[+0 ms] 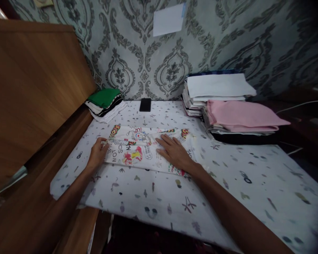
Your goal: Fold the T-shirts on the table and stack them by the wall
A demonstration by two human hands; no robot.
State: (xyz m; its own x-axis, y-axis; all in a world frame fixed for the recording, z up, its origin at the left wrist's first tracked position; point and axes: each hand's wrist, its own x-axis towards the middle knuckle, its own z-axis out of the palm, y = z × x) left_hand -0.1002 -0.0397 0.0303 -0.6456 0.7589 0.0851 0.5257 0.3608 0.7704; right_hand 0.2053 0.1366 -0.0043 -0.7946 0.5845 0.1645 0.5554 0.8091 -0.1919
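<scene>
A white garment point(137, 160) with colourful cartoon prints and lettering lies folded into a long strip on the patterned cloth. At its left end, my left hand point(97, 153) has its fingers closed on the edge, thumb side toward the fabric. My right hand point(173, 151) rests flat on the right half of the garment, fingers spread, pressing on slightly wrinkled fabric. What kind of garment this is cannot be made out.
A patterned white sheet point(153, 197) covers the surface. Folded clothes with green on top point(106, 98) stand back left, beside a wooden panel point(37, 84). A black phone-like object point(145, 104) lies near the wall. At right are stacks topped by white point(219, 85) and pink cloth point(243, 114).
</scene>
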